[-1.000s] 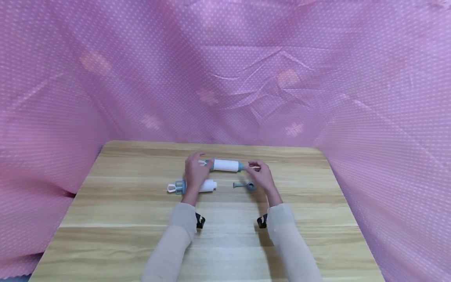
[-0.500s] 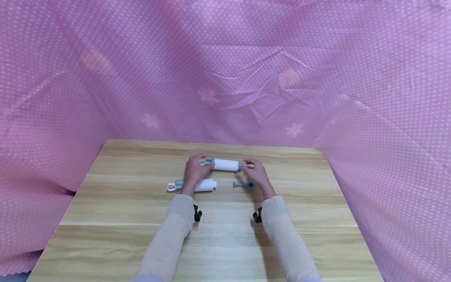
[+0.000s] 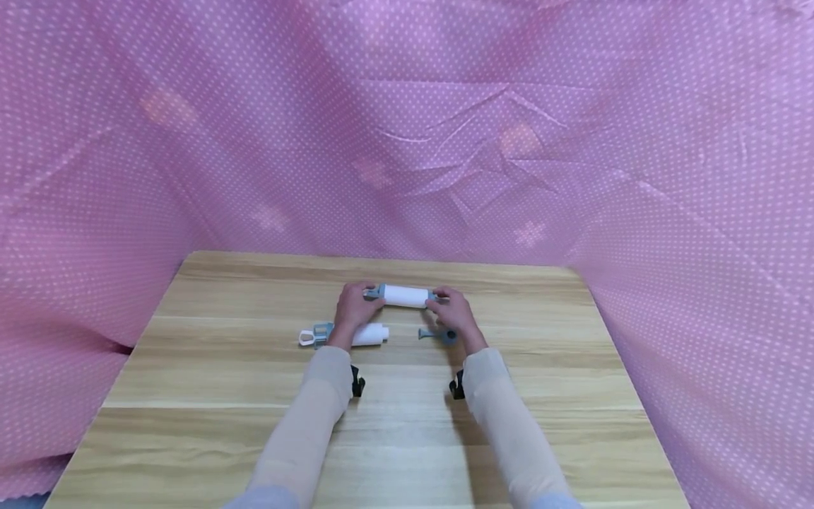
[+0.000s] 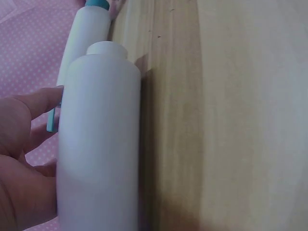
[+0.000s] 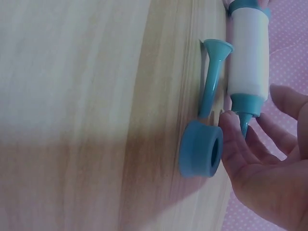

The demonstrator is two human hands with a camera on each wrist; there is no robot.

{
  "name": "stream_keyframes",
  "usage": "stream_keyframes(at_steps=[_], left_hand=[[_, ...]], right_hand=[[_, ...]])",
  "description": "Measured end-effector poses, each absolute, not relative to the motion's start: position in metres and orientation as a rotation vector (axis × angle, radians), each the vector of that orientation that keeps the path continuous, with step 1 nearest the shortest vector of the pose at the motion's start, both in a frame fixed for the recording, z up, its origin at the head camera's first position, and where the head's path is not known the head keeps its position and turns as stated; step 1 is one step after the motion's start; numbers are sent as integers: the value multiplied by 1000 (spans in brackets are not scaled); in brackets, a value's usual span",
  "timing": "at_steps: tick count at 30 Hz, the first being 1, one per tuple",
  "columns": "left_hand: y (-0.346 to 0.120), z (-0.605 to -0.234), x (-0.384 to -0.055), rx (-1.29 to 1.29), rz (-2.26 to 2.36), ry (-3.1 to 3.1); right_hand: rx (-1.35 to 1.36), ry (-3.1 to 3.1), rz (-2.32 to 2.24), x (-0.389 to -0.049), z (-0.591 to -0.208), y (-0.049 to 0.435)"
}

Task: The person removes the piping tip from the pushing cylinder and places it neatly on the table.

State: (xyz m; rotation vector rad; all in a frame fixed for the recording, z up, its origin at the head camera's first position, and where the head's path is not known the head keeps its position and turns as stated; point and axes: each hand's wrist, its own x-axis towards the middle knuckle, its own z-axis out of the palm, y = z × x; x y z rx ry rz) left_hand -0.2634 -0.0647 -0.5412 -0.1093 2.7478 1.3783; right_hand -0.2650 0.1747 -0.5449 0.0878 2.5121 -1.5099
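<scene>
white tube (image 3: 405, 295) with teal ends lies crosswise between the two hands, toward twelve o'clock on the wooden tabletop (image 3: 407, 438). the left hand (image 3: 357, 309) grasps its nine o'clock end, thumb at the teal collar and fingers about the handle; the right hand (image 3: 454, 309) pinches the teal end at three o'clock. so the tube's white body stays uncovered between both grips.

the head view hides the tip behind the right hand, but the right wrist view shows a thin teal nozzle (image 5: 244, 124) tapering away among those fingers, the thumb tip right by its base. that view also makes out a flared teal piece (image 5: 211, 79) beside a thick teal ring (image 5: 199, 149), between four and five o'clock from the tube in the head view; whether they are joined i cannot tell.

a second tube (image 3: 370, 334) lies near eight o'clock, partly under the left wrist. only the head view shows its white loop handle; the left wrist view shows its narrow neck (image 4: 107, 49) closely, while its body covers the left fingertips there.
</scene>
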Motion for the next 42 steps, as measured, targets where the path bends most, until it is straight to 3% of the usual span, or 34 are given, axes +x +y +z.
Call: stream_keyframes(at_steps=[24, 42], left_hand=[[-59, -529, -262, -113, 1427, 2760], [-69, -506, -248, -68, 1528, 2739]], right_hand=[[167, 2328, -1777, -267, -548, 173], [-94, 2143, -2020, -257, -531, 181]])
